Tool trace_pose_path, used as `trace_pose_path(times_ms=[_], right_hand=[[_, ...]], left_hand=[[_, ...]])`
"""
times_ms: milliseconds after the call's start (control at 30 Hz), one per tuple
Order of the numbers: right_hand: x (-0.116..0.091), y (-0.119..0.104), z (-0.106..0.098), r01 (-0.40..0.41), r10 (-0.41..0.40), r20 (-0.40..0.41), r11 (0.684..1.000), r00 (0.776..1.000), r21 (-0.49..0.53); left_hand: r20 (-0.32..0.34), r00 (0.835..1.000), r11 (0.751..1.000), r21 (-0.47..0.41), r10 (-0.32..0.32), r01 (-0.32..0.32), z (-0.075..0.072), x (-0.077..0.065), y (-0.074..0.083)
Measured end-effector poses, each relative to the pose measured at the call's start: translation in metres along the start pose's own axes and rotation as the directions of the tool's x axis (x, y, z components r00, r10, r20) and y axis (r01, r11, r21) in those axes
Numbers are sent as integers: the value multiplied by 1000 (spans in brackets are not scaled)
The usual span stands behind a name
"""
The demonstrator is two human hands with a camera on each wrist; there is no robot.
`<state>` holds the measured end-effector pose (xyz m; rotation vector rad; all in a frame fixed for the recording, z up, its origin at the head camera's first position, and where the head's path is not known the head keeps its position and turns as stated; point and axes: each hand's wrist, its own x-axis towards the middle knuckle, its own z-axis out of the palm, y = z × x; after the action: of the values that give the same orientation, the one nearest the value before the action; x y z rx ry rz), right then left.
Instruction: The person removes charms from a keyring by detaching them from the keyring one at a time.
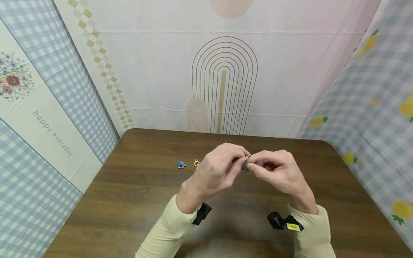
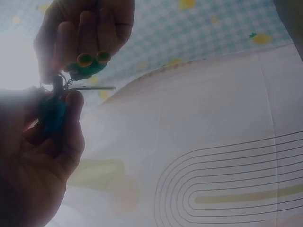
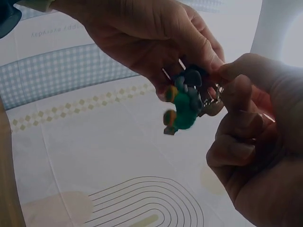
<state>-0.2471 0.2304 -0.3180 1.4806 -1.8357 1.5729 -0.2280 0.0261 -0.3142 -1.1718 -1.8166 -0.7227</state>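
Observation:
My left hand (image 1: 213, 168) and right hand (image 1: 280, 170) meet over the table, fingertips pinching a metal key ring (image 1: 247, 157) from either side. From the ring hangs a short chain with a small green figure charm (image 3: 185, 111), whose feet are orange. A teal-blue piece (image 2: 53, 113) shows between the left fingers in the left wrist view; its kind is too dark to tell. Behind the left hand a gold-coloured clasp (image 1: 196, 162) lies on the table, partly hidden. Left of it is a small blue figure charm (image 1: 181, 165).
The brown wooden table (image 1: 129, 200) spreads under both hands. A patterned white cloth (image 1: 155, 71) hangs behind its far edge, and checked cloths (image 1: 371, 143) hang at the sides. Each wrist carries a black camera (image 1: 202, 214).

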Motion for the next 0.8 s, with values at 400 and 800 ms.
trace_pose_path(times_ms=[400,800], right_hand=[[-1,-6,4,-80,80,-19,997,997,-15],[-1,-4,3,-69,69,-20,997,997,-33]], left_hand=[[2,1000,1000,24,11,-11,-1,1,2],[3,1000,999,44,3,-3,0,1,1]])
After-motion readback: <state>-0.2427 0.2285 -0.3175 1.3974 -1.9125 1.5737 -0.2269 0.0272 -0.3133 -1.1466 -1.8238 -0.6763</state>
